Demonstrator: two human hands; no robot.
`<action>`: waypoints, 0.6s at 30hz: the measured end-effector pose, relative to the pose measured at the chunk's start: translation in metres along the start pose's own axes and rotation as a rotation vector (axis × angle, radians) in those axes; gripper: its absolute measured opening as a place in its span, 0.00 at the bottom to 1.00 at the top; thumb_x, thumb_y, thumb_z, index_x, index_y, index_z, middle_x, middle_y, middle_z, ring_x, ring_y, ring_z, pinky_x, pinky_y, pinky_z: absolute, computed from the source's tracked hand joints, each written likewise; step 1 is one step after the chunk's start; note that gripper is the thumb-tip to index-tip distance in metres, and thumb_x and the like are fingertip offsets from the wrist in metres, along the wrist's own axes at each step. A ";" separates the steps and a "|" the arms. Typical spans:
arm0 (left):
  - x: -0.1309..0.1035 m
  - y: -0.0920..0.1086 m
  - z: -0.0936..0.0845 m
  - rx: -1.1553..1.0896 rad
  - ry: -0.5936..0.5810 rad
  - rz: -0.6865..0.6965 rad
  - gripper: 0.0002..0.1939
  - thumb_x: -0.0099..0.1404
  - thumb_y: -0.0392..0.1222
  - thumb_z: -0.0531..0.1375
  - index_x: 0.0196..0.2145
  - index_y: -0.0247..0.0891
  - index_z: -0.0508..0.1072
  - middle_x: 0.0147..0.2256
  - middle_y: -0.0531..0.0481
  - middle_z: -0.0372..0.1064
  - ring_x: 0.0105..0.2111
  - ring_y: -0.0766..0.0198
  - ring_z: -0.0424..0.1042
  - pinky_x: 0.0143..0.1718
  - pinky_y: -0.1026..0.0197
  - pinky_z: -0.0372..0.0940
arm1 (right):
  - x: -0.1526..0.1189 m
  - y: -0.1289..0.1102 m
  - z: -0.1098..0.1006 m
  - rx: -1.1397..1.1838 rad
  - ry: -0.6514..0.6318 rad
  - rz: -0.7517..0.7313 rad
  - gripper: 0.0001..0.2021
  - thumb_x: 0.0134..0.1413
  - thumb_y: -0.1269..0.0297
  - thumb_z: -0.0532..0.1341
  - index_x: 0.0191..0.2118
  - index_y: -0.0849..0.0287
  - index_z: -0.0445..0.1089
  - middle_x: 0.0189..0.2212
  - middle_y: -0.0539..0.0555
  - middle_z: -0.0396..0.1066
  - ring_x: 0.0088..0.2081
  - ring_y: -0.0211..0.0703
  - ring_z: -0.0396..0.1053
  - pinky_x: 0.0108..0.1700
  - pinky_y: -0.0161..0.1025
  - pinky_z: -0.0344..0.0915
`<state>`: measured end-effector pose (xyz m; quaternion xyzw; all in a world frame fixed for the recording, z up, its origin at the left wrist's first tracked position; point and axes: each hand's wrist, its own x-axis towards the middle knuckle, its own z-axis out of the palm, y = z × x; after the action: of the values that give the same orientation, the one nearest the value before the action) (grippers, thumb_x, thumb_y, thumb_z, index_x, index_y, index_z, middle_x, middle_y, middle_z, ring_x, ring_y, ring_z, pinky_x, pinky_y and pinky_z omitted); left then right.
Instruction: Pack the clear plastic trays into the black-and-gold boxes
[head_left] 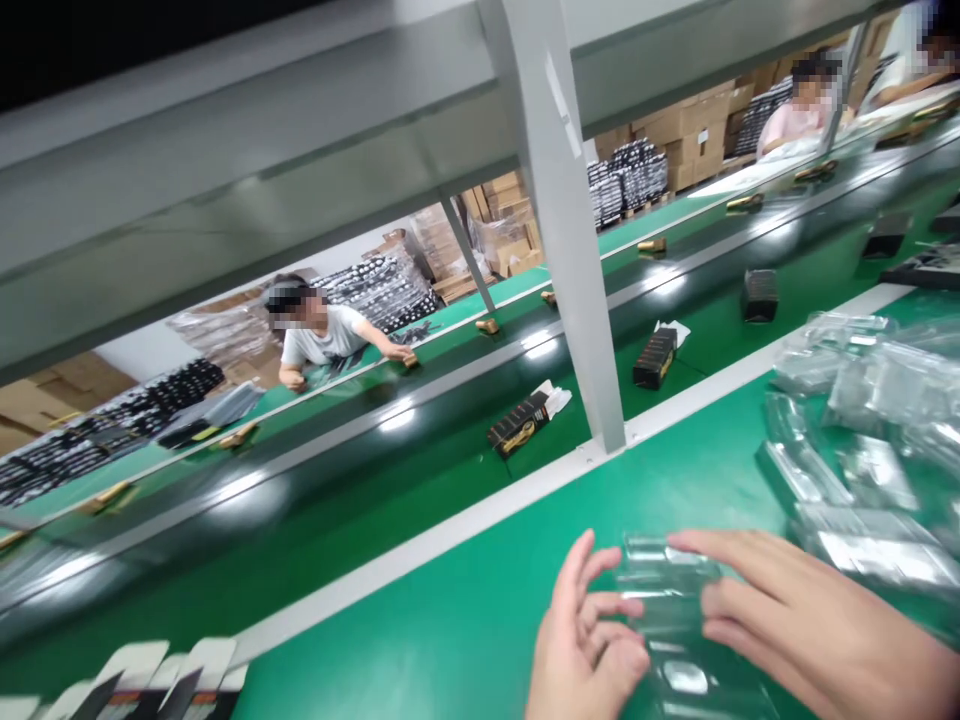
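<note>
Low in the head view, my left hand (pixel 589 640) and my right hand (pixel 802 610) grip a clear plastic blister tray (pixel 679 625) from its two sides. The fingers of both hands are bent around its edges, and some blur softens them. The tray is tilted over the green work surface (pixel 420 620), and its lower end runs out of the frame. To the right of my right hand lies a loose heap of similar clear trays (pixel 877 400).
Opened dark cartons (pixel 161 685) stand at the lower left. Beyond a pale rail (pixel 420 540), black printed boxes (pixel 525 420) sit on a green conveyor (pixel 360 490). Gold-coloured parts (pixel 487 327) lie farther off. A grey post (pixel 570 260) rises ahead; co-workers (pixel 330 335) sit across.
</note>
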<state>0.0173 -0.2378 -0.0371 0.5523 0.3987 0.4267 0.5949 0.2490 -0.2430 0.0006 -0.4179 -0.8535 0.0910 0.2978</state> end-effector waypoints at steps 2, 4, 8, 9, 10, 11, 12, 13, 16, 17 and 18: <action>-0.019 -0.001 0.010 -0.084 0.031 -0.025 0.34 0.54 0.56 0.64 0.55 0.43 0.62 0.54 0.38 0.61 0.41 0.58 0.72 0.40 0.57 0.70 | 0.003 -0.016 0.010 -0.044 -0.069 -0.142 0.07 0.61 0.67 0.56 0.39 0.52 0.71 0.52 0.52 0.69 0.52 0.51 0.66 0.50 0.49 0.66; -0.033 0.002 0.010 -0.100 0.106 -0.024 0.20 0.57 0.48 0.65 0.45 0.40 0.69 0.51 0.41 0.64 0.40 0.59 0.73 0.42 0.57 0.69 | 0.000 -0.024 0.018 -0.051 -0.069 -0.195 0.09 0.62 0.66 0.55 0.45 0.52 0.69 0.53 0.53 0.67 0.54 0.49 0.63 0.53 0.48 0.65; -0.054 0.005 -0.001 -0.109 0.251 -0.023 0.21 0.58 0.41 0.64 0.48 0.41 0.65 0.52 0.42 0.63 0.45 0.58 0.71 0.45 0.58 0.67 | -0.010 -0.022 0.023 -0.025 0.031 -0.014 0.16 0.62 0.59 0.56 0.54 0.51 0.61 0.57 0.53 0.62 0.57 0.47 0.59 0.54 0.47 0.65; -0.058 0.004 -0.003 -0.105 0.268 -0.026 0.22 0.59 0.40 0.63 0.50 0.42 0.63 0.52 0.42 0.63 0.45 0.58 0.71 0.46 0.57 0.67 | -0.011 -0.022 0.025 -0.020 0.038 0.008 0.15 0.62 0.58 0.55 0.54 0.49 0.62 0.56 0.52 0.62 0.57 0.47 0.59 0.53 0.47 0.65; -0.062 0.004 -0.005 -0.102 0.274 -0.020 0.23 0.59 0.39 0.63 0.51 0.42 0.62 0.52 0.42 0.63 0.46 0.58 0.71 0.48 0.56 0.66 | -0.012 -0.023 0.027 -0.020 0.029 0.003 0.14 0.62 0.58 0.55 0.52 0.48 0.63 0.56 0.51 0.63 0.58 0.47 0.58 0.54 0.48 0.65; -0.064 0.003 -0.005 -0.099 0.273 -0.003 0.24 0.58 0.38 0.63 0.51 0.42 0.62 0.52 0.42 0.63 0.46 0.58 0.71 0.49 0.55 0.65 | -0.012 -0.026 0.031 -0.024 0.000 -0.024 0.12 0.62 0.58 0.56 0.50 0.46 0.65 0.56 0.50 0.62 0.58 0.48 0.58 0.54 0.49 0.64; -0.066 0.003 -0.005 -0.099 0.267 0.022 0.24 0.58 0.38 0.63 0.51 0.41 0.61 0.52 0.42 0.64 0.46 0.58 0.71 0.50 0.54 0.64 | -0.011 -0.029 0.036 -0.031 -0.034 -0.062 0.10 0.61 0.57 0.56 0.48 0.46 0.67 0.56 0.49 0.62 0.58 0.50 0.57 0.54 0.50 0.63; -0.068 0.002 -0.004 -0.098 0.261 0.047 0.25 0.58 0.37 0.63 0.51 0.41 0.61 0.52 0.42 0.64 0.46 0.58 0.71 0.51 0.54 0.64 | -0.009 -0.033 0.042 -0.036 -0.063 -0.095 0.09 0.60 0.56 0.57 0.45 0.46 0.68 0.57 0.49 0.61 0.59 0.51 0.57 0.55 0.51 0.63; -0.070 0.001 -0.002 -0.013 0.313 0.143 0.26 0.59 0.38 0.63 0.53 0.41 0.60 0.52 0.43 0.64 0.47 0.58 0.70 0.51 0.53 0.65 | 0.001 -0.039 0.064 -0.018 -0.037 -0.129 0.09 0.60 0.54 0.56 0.40 0.49 0.70 0.58 0.52 0.61 0.58 0.53 0.58 0.54 0.52 0.62; -0.070 0.000 -0.002 0.063 0.374 0.175 0.26 0.60 0.38 0.62 0.54 0.42 0.60 0.52 0.43 0.63 0.48 0.59 0.70 0.52 0.53 0.65 | 0.005 -0.038 0.072 -0.001 0.025 -0.119 0.10 0.59 0.53 0.56 0.39 0.50 0.70 0.57 0.53 0.62 0.57 0.54 0.60 0.53 0.53 0.63; -0.071 -0.001 -0.003 0.161 0.448 0.200 0.26 0.61 0.39 0.60 0.55 0.42 0.59 0.53 0.43 0.63 0.48 0.59 0.69 0.53 0.53 0.64 | 0.010 -0.035 0.079 0.021 0.099 -0.099 0.11 0.58 0.51 0.57 0.39 0.51 0.71 0.55 0.54 0.64 0.54 0.55 0.63 0.51 0.52 0.64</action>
<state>-0.0086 -0.3043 -0.0382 0.5263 0.4967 0.5620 0.4007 0.1747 -0.2503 -0.0444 -0.3760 -0.8563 0.0642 0.3481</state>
